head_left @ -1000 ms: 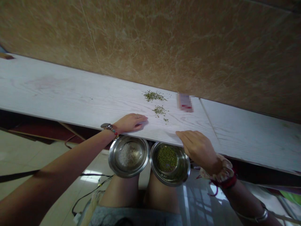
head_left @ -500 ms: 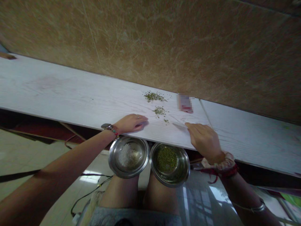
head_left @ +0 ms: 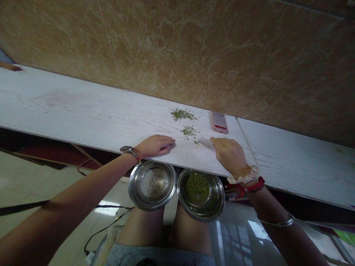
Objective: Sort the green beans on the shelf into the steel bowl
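The right hand (head_left: pixel 229 153) pinched a pale sheet (head_left: pixel 207 142) just right of the nearer green grains (head_left: pixel 189 130); on their left rested the left hand (head_left: pixel 155 145), fingers loosely extended. The sheet seemed light, flexible, best held by its right edge.

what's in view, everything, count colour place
wall: 1, marbled brown, top
counter: 1, white, below wall
grain patches: 3, green, on counter
phone: 1, pinkish, counter's back
object: 1, brown, far left
bowls: 2, silver, counter's front edge
heap: 1, whitish, left bowl
grains: many, green, right bowl
thin piece: 1, pale, right hand
wristwear: several, mixed, both wrists
floor: 1, pale, below
cords: count unclear, black, left
legs: 2, under bowls
left hand: 1, on counter
right hand: 1, at counter
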The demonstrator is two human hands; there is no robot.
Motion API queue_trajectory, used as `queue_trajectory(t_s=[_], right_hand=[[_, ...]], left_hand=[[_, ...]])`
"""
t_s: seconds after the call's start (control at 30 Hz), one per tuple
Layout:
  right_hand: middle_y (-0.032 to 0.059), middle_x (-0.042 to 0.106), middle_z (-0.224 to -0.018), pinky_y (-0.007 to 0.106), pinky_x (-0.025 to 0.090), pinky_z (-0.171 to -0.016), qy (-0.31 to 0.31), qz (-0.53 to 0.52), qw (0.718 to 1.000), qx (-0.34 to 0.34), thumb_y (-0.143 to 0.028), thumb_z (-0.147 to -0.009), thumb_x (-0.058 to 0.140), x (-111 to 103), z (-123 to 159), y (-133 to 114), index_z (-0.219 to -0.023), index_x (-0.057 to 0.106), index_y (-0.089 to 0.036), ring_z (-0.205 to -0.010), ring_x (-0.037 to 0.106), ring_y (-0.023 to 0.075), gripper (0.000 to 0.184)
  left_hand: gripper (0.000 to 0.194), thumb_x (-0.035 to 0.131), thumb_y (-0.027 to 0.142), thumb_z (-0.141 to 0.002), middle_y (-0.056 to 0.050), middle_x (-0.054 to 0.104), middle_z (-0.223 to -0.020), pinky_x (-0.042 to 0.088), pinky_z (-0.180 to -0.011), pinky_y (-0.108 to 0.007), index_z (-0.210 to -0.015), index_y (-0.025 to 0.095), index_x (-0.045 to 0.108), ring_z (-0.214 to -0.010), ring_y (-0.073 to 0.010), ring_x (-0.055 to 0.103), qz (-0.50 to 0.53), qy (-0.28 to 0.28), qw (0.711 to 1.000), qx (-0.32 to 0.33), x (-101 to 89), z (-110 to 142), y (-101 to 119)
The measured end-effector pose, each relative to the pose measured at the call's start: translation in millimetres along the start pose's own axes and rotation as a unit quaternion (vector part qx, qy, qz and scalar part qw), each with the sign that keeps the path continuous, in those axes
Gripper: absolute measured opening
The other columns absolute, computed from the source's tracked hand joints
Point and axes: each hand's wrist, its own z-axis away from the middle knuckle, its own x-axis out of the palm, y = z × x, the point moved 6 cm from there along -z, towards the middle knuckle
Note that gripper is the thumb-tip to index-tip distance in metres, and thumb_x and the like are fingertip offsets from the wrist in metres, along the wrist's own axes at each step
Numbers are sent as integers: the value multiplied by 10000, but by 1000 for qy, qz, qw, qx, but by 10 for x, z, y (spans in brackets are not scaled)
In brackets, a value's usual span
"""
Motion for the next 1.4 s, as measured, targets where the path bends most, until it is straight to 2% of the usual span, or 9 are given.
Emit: queue_trajectory(t_s=[0.13,0.37,0.67,0.87,1.03,1.27,1.4], right_hand=[[83,703,-828,304,385,-644,19,-20,999,-21,-46,-831,421,-18,3,-80,-998,656,-114,-732,585,183,296],[90,707,-836,298,412,-642,62,-61,994,-72,-20,-817,425,-226,114,-156,-964,652,-104,-727,600,173,283],[81,710,-860,312,443,-671,40,-85,990,-103,-35,-824,435,-433,262,-209,-977,640,-124,-743,609,174,271],[91,709,-865,310,431,-666,64,-49,995,-65,-31,-814,444,-349,197,-100,-1000,640,-115,-761,609,182,283],[75,710,-835,301,422,-653,45,-40,996,-66,-20,-807,425,-222,120,-125,-958,658,-133,-716,599,168,300],[86,712,-876,315,442,-673,21,-78,994,-76,-40,-824,428,-323,212,-197,-984,654,-136,-748,611,175,293],[90,711,-863,305,448,-660,34,-89,991,-97,-44,-828,430,-433,267,-228,-974,646,-117,-751,610,175,271]], left_hand=[[288,454,244,-899,-80,630,-1195,455,-918,-312,-1147,162,576,-1047,-184,609,-6,1,1000,-5,7,2,-7],[293,465,236,-888,-82,627,-1199,461,-899,-317,-1154,167,566,-1028,-187,615,-13,-2,1000,-4,7,13,-20],[310,464,242,-879,-88,618,-1213,453,-916,-322,-1162,160,558,-1051,-195,605,-18,-6,1000,-6,23,20,-23],[304,457,240,-880,-83,630,-1192,460,-898,-316,-1156,168,560,-1024,-190,616,-13,9,1000,2,13,17,-23],[298,457,232,-881,-68,626,-1200,452,-908,-307,-1158,184,555,-1031,-177,611,-9,10,1000,2,19,17,-30],[303,452,250,-885,-73,611,-1225,442,-917,-314,-1164,187,549,-1056,-186,597,-14,-9,1000,-6,21,16,-26],[307,453,243,-880,-72,612,-1223,434,-921,-311,-1167,189,547,-1057,-183,593,-13,-8,1000,-7,24,19,-29]])
